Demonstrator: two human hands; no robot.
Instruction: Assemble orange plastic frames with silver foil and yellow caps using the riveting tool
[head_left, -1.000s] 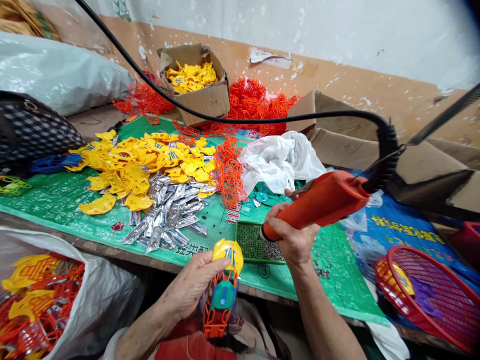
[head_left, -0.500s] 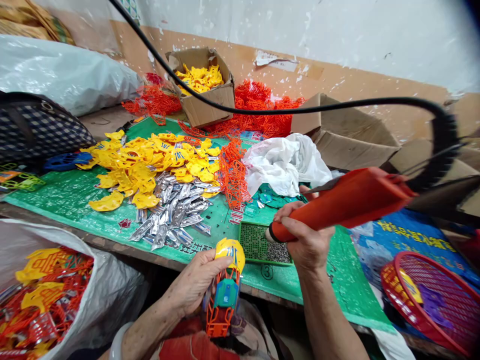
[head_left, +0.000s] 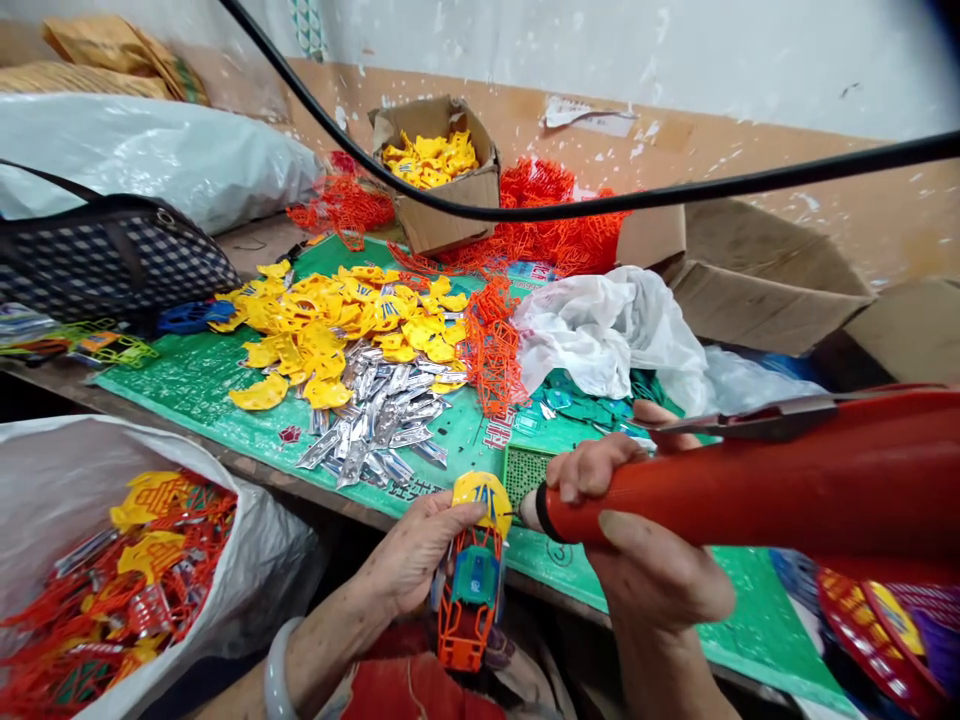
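My left hand [head_left: 405, 560] is closed on a toy car body [head_left: 471, 615] with a yellow front, an orange lattice frame and a green block in its middle. Wrapped round a red-covered electric screwdriver [head_left: 780, 495] is my right hand [head_left: 664, 580]. The screwdriver lies nearly level, its thin tip at the right edge of the yellow part; whether they touch, I cannot tell. Behind the tip, a green perforated screw tray [head_left: 529, 462] is partly hidden by my right hand.
Yellow shells [head_left: 322, 320] and silvery strips [head_left: 382, 415] lie heaped on the green table cover [head_left: 195, 385]. Orange frames [head_left: 491, 350] and a white plastic bag [head_left: 585, 335] are beyond. A sack of parts [head_left: 277, 560] stands at left. A black cable [head_left: 675, 205] crosses overhead.
The screwdriver has moved from over the screw tray to the toy car body and tipped closer to level. My left hand still holds the car body. The view has shifted to the left.
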